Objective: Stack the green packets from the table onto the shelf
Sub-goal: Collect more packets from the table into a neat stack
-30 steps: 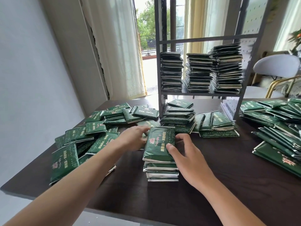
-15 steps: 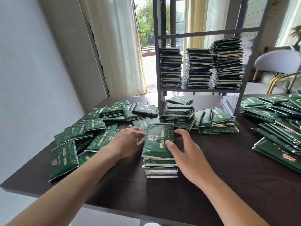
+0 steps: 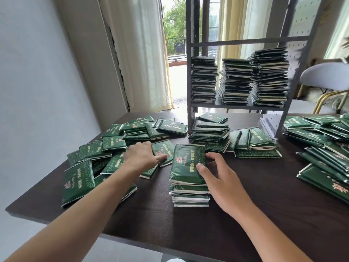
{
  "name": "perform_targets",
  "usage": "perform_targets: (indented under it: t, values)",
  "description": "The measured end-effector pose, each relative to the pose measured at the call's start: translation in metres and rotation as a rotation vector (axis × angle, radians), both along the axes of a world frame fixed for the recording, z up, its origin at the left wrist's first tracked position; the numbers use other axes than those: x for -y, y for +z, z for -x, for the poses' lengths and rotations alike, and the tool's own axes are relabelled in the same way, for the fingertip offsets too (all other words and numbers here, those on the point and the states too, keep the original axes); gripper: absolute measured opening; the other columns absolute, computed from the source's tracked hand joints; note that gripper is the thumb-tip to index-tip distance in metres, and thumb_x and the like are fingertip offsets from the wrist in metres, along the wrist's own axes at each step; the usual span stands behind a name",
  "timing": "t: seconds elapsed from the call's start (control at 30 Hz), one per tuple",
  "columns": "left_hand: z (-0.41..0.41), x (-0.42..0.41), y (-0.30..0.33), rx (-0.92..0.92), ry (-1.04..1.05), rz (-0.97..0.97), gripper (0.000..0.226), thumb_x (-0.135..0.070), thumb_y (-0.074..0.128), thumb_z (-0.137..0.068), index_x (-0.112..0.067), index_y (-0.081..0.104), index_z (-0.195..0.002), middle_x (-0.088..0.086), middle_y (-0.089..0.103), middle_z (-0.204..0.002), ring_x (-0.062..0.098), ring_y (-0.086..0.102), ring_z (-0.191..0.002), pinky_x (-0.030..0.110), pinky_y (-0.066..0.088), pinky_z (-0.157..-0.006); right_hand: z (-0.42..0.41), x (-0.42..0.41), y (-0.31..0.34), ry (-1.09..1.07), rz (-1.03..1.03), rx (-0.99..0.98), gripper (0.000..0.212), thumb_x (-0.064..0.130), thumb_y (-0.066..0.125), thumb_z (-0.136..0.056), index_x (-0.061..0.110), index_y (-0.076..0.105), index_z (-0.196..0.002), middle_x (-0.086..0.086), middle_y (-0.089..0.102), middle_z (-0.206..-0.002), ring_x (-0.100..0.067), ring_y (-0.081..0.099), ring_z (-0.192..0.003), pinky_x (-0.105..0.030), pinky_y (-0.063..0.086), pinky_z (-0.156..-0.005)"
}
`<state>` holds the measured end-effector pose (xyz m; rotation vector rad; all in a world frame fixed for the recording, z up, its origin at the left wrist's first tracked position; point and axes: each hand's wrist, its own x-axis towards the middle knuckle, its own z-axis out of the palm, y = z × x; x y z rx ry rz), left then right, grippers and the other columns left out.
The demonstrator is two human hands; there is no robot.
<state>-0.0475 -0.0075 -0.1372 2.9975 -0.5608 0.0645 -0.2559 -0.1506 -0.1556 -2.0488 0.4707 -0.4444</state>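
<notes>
Two bare, sleeveless forearms [image 3: 90,210]

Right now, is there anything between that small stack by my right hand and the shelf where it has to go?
Yes. A low pile of packets sits on the table just beyond the stack, below the shelf. The shelf board already carries three tall stacks side by side.

A short stack [image 3: 189,186] of flat green packets stood near the table's [image 3: 245,233] front edge. Loose packets [image 3: 117,148] lay scattered left, more right [image 3: 324,140]. Three tall stacks [image 3: 238,80] filled the shelf [image 3: 236,106].
</notes>
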Motion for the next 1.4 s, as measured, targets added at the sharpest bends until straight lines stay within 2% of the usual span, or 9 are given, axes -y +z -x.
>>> perform_targets:
  t: [0.2, 0.37, 0.57, 0.67, 0.77, 0.9, 1.1, 1.23, 1.4]
  values:
    - [-0.014, -0.006, 0.022, -0.359, -0.038, 0.149, 0.09, -0.054, 0.085, -0.072, -0.009, 0.05, -0.142, 0.008, 0.058, -0.139, 0.024, 0.057, -0.121, 0.033, 0.046, -0.101, -0.001, 0.0, -0.002, -0.001, -0.006, 0.002, 0.039, 0.056, 0.051, -0.094, 0.043, 0.044, -0.131, 0.01, 0.065, -0.114, -0.019, 0.062, -0.103, -0.041, 0.048, -0.094]
    - [-0.005, -0.001, 0.022, -0.266, 0.049, 0.043, 0.07, -0.076, 0.074, -0.066, -0.012, 0.057, -0.089, 0.0, 0.059, -0.078, 0.014, 0.052, -0.069, 0.03, 0.034, -0.054, -0.001, 0.0, 0.0, -0.005, 0.0, 0.002, 0.039, 0.054, 0.051, -0.095, 0.042, 0.045, -0.131, 0.012, 0.064, -0.116, -0.017, 0.061, -0.107, -0.041, 0.046, -0.098]
    - [-0.008, -0.007, 0.021, -0.432, 0.077, 0.329, 0.105, -0.047, 0.093, -0.063, 0.0, 0.044, -0.142, 0.013, 0.055, -0.138, 0.028, 0.055, -0.122, 0.034, 0.045, -0.098, 0.0, 0.0, 0.001, -0.004, -0.007, 0.02, 0.038, 0.054, 0.053, -0.094, 0.041, 0.047, -0.129, 0.014, 0.064, -0.115, -0.016, 0.062, -0.105, -0.041, 0.047, -0.098]
    - [-0.007, -0.011, 0.018, -0.473, 0.037, 0.491, 0.098, -0.028, 0.096, -0.063, -0.002, 0.044, -0.143, 0.015, 0.054, -0.142, 0.02, 0.053, -0.111, 0.031, 0.044, -0.092, 0.0, -0.001, 0.002, 0.003, -0.008, 0.025, 0.039, 0.054, 0.053, -0.094, 0.04, 0.048, -0.13, 0.014, 0.063, -0.116, -0.017, 0.062, -0.104, -0.042, 0.047, -0.098]
    - [-0.002, -0.011, 0.016, -0.467, -0.006, 0.665, 0.097, -0.008, 0.091, -0.069, -0.008, 0.038, -0.15, 0.012, 0.052, -0.144, 0.018, 0.049, -0.116, 0.028, 0.036, -0.103, 0.0, -0.002, 0.003, 0.007, -0.001, 0.015, 0.041, 0.054, 0.052, -0.094, 0.039, 0.047, -0.132, 0.014, 0.063, -0.117, -0.015, 0.061, -0.105, -0.041, 0.046, -0.099]
    - [0.005, -0.011, 0.025, -0.461, -0.078, 0.838, 0.089, 0.011, 0.075, -0.081, -0.02, 0.032, -0.153, 0.014, 0.063, -0.104, 0.019, 0.064, -0.085, 0.023, 0.056, -0.067, 0.0, -0.001, 0.002, 0.008, -0.002, 0.012, 0.042, 0.055, 0.052, -0.094, 0.039, 0.046, -0.132, 0.013, 0.062, -0.116, -0.016, 0.061, -0.105, -0.041, 0.047, -0.098]
    - [0.013, -0.019, 0.035, -0.335, -0.22, 0.957, 0.049, 0.009, 0.064, -0.09, -0.028, 0.067, -0.122, 0.007, 0.072, -0.105, 0.024, 0.068, -0.079, 0.048, 0.06, -0.08, 0.001, -0.001, 0.003, 0.011, 0.002, 0.009, 0.044, 0.056, 0.051, -0.094, 0.038, 0.046, -0.133, 0.014, 0.063, -0.118, -0.014, 0.061, -0.107, -0.04, 0.046, -0.099]
    - [0.02, -0.019, 0.037, -0.273, -0.207, 1.023, 0.027, -0.013, 0.083, -0.082, -0.019, 0.073, -0.106, -0.005, 0.075, -0.096, 0.001, 0.071, -0.073, 0.017, 0.057, -0.066, 0.0, -0.002, 0.003, 0.012, 0.0, 0.01, 0.044, 0.057, 0.05, -0.093, 0.039, 0.046, -0.133, 0.013, 0.063, -0.119, -0.015, 0.061, -0.109, -0.04, 0.046, -0.1]
    - [0.029, -0.017, 0.05, -0.423, -0.179, 1.177, 0.032, 0.01, 0.076, -0.079, -0.015, 0.073, -0.1, 0.018, 0.073, -0.102, 0.021, 0.072, -0.078, 0.034, 0.064, -0.07, 0.001, -0.001, 0.002, 0.01, -0.011, 0.009, 0.042, 0.055, 0.051, -0.094, 0.04, 0.045, -0.133, 0.015, 0.063, -0.115, -0.013, 0.061, -0.106, -0.039, 0.047, -0.098]
